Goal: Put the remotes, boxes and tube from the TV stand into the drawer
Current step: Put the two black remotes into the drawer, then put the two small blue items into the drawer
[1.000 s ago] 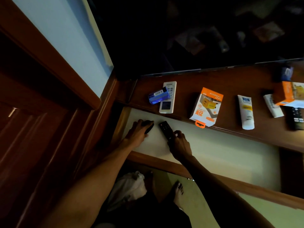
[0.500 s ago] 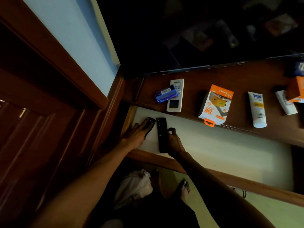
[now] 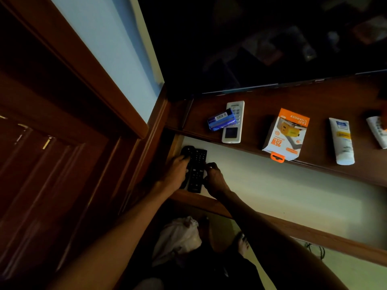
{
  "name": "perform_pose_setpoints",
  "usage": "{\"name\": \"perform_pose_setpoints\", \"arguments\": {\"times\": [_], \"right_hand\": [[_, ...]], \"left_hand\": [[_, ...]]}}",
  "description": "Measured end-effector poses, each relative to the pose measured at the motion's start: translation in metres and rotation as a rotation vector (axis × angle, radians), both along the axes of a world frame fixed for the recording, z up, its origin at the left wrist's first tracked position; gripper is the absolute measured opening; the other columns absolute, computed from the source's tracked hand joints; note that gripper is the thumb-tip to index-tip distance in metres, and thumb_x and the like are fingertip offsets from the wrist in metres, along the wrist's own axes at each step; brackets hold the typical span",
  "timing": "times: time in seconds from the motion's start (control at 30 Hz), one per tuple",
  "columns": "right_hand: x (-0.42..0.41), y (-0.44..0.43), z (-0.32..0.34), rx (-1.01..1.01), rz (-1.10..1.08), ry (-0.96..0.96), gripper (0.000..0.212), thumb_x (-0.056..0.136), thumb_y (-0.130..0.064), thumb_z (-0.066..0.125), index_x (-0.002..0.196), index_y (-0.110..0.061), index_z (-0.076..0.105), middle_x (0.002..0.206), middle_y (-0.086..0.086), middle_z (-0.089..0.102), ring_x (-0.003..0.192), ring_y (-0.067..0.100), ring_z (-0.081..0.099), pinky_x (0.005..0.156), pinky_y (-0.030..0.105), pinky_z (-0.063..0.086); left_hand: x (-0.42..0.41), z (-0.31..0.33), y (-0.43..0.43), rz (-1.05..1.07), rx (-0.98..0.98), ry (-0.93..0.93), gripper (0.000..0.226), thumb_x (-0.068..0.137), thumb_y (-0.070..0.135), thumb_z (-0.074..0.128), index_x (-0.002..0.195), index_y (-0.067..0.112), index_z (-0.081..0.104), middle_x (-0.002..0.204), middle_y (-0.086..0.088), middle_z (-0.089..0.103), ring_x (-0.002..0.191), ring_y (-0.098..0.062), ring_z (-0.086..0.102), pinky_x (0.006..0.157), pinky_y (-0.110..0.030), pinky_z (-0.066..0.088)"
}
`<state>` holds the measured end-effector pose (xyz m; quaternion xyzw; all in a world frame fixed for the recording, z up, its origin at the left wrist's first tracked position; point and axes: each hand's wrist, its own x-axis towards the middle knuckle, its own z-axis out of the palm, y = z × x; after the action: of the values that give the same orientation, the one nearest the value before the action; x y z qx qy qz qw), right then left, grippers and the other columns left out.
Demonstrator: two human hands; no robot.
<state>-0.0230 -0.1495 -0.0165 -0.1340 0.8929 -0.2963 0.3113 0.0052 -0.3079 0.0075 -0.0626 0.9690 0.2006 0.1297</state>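
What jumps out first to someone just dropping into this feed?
Both hands, left hand and right hand, sit on two black remotes in the open drawer's left corner. On the TV stand above, the orange charger box hangs over the edge, brightest thing in view.

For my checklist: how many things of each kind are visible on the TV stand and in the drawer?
Remotes: 3, white remote on the stand, two black ones in the drawer
Boxes: 2, blue, orange-white
Tubes: 2, white, another cut off at the edge
Total: 7
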Motion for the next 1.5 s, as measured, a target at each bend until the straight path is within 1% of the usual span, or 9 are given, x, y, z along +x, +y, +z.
{"name": "perform_pose_setpoints", "arguments": {"times": [0.1,0.3,0.53,0.7,0.83,0.97,1.1,1.33,1.5], "right_hand": [[-0.002,-0.005,-0.001,-0.005,0.012,-0.004,0.068,0.078,0.013,0.056,0.142,-0.011,0.044,0.139,0.019,0.040,0.114,0.039,0.055,0.088,0.036,0.050],[0.002,-0.011,-0.004,-0.016,-0.020,0.008,0.065,0.080,0.002,0.065,0.140,-0.012,0.045,0.129,0.020,0.048,0.110,0.039,0.057,0.081,0.033,0.049],[0.001,-0.007,-0.005,0.019,0.039,-0.012,0.057,0.081,-0.004,0.069,0.135,-0.008,0.051,0.122,0.021,0.053,0.106,0.039,0.058,0.077,0.031,0.046],[-0.003,0.011,0.020,0.039,0.200,-0.077,0.063,0.083,-0.041,0.070,0.136,-0.013,0.049,0.120,0.012,0.063,0.106,0.032,0.062,0.087,0.041,0.052],[-0.013,0.046,0.059,0.002,0.230,-0.046,0.062,0.086,-0.049,0.063,0.138,-0.019,0.049,0.123,0.002,0.067,0.106,0.026,0.064,0.092,0.041,0.050],[-0.034,0.089,0.103,-0.013,0.164,0.027,0.044,0.088,-0.046,0.062,0.123,-0.020,0.060,0.107,-0.002,0.073,0.090,0.021,0.069,0.082,0.038,0.054],[-0.051,0.128,0.142,-0.063,0.042,0.129,0.035,0.089,-0.037,0.064,0.116,-0.014,0.063,0.102,0.004,0.072,0.078,0.014,0.066,0.071,0.029,0.054],[-0.071,0.170,0.188,-0.137,-0.074,0.269,0.024,0.090,-0.037,0.063,0.106,-0.020,0.067,0.089,-0.006,0.072,0.070,0.006,0.062,0.068,0.026,0.052],[-0.094,0.211,0.214,-0.126,-0.172,0.374,0.023,0.088,-0.041,0.062,0.104,-0.025,0.067,0.090,-0.006,0.075,0.072,0.011,0.068,0.066,0.027,0.050]], "left_hand": [[0.000,0.008,-0.007,0.074,0.095,0.038,0.053,0.092,-0.009,0.052,0.143,0.008,0.046,0.145,-0.012,0.047,0.128,-0.024,0.049,0.096,-0.010,0.030],[0.011,0.028,-0.020,0.113,0.223,0.090,0.048,0.093,0.004,0.058,0.139,0.015,0.051,0.137,-0.008,0.054,0.117,-0.023,0.058,0.097,-0.028,0.049],[0.013,0.045,-0.021,0.121,0.286,0.091,0.044,0.094,0.008,0.059,0.137,0.014,0.053,0.122,-0.011,0.063,0.092,-0.009,0.059,0.081,-0.021,0.048],[0.004,0.066,-0.007,0.077,0.290,0.205,0.035,0.097,0.021,0.056,0.132,0.018,0.056,0.113,0.000,0.066,0.080,-0.010,0.063,0.073,-0.031,0.058],[-0.021,0.092,0.021,0.051,0.293,0.335,0.032,0.099,0.030,0.051,0.129,0.021,0.056,0.102,0.003,0.068,0.075,-0.009,0.063,0.068,-0.026,0.057],[-0.061,0.109,0.052,0.048,0.282,0.417,0.038,0.098,0.031,0.051,0.134,0.019,0.050,0.125,-0.003,0.060,0.108,-0.015,0.060,0.078,-0.016,0.048],[-0.099,0.104,0.069,0.073,0.181,0.278,0.060,0.094,0.034,0.059,0.147,0.020,0.036,0.151,-0.009,0.037,0.136,-0.027,0.036,0.106,-0.042,0.040],[-0.118,0.097,0.074,0.080,0.248,0.228,0.055,0.088,0.012,0.066,0.140,0.013,0.049,0.132,-0.015,0.054,0.121,-0.035,0.053,0.100,-0.043,0.042],[-0.141,0.122,0.107,-0.007,0.250,0.335,0.055,0.090,0.015,0.065,0.142,0.012,0.046,0.133,-0.015,0.052,0.121,-0.034,0.051,0.096,-0.041,0.043]]}}
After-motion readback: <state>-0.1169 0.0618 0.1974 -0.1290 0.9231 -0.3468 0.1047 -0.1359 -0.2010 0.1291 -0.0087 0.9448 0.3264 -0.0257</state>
